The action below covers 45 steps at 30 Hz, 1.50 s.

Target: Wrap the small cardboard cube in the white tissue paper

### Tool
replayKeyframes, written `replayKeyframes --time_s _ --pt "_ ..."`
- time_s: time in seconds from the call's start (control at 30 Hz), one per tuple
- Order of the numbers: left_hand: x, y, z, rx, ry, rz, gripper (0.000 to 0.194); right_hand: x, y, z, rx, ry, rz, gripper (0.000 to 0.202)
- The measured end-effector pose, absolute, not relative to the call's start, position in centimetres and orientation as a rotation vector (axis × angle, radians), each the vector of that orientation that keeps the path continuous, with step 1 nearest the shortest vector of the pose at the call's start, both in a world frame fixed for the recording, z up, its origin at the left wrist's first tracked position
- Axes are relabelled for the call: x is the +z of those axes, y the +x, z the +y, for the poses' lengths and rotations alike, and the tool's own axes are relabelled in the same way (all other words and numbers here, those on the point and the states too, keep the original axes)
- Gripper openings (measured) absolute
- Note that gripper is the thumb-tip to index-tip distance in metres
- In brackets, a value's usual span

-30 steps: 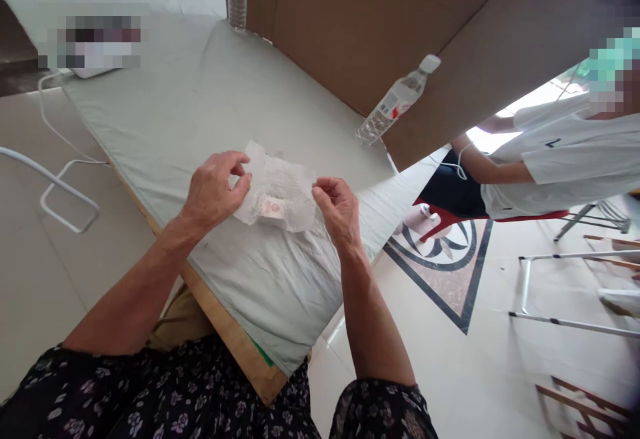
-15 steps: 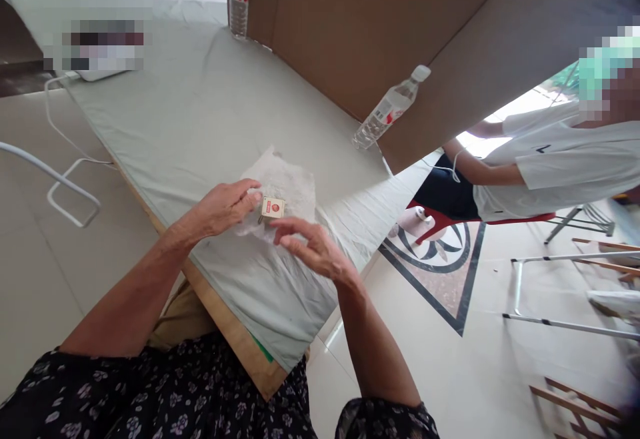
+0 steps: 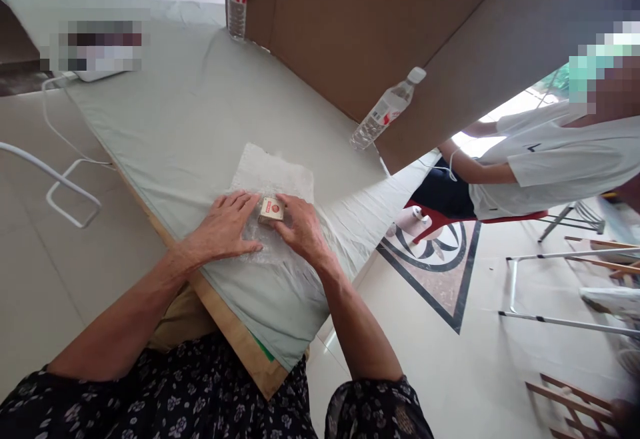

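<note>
A small cream-coloured box [image 3: 271, 209] with red print lies on a sheet of bubble wrap [image 3: 280, 171] near the corner of the cloth-covered table. My right hand [image 3: 303, 229] has its thumb and index finger around the box's right end, gripping it. Flat on the left part of the wrap rests my left hand [image 3: 227, 227], fingers and thumb spread apart. Its index fingertip comes close to the box's left side; whether it touches is hard to tell.
A large cardboard panel [image 3: 340, 39] stands across the table. One plastic bottle [image 3: 237, 0] is upright beside it, and another bottle [image 3: 387, 111] appears slanted against it. A white device [image 3: 111, 69] with a cable sits far left. A person in a white shirt [image 3: 545, 152] sits beyond the panel.
My right hand has moved up onto the box's right end. My left hand has lowered and spread over the wrap, which now lies flatter and farther to the left.
</note>
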State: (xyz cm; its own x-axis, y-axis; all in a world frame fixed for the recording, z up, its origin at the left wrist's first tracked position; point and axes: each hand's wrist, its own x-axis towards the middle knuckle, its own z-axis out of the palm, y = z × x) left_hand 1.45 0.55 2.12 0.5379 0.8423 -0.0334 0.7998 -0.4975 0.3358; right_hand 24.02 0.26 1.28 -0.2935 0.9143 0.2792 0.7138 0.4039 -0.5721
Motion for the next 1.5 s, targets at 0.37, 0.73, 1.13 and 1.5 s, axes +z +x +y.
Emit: replayKeyframes --time_s 0.37,0.73,1.13,1.5 --pt "1.6 2.5 1.1 0.118 2.433 1.469 0.099 0.1 36.1 1.4 0.119 -1.933 -1.480 0.054" --pt "1.4 1.7 1.3 0.180 2.448 1.450 0.100 1.0 25.0 -0.2 0.402 -1.454 -2.312 0.073" --pt "2.9 1.8 1.2 0.463 2.472 1.452 0.066 -0.2 25.9 -0.1 0.422 -1.501 -2.399 0.086" --pt "0.3 1.5 1.8 0.294 2.446 1.316 0.091 0.0 29.9 -0.8 0.082 -1.552 -1.897 0.043"
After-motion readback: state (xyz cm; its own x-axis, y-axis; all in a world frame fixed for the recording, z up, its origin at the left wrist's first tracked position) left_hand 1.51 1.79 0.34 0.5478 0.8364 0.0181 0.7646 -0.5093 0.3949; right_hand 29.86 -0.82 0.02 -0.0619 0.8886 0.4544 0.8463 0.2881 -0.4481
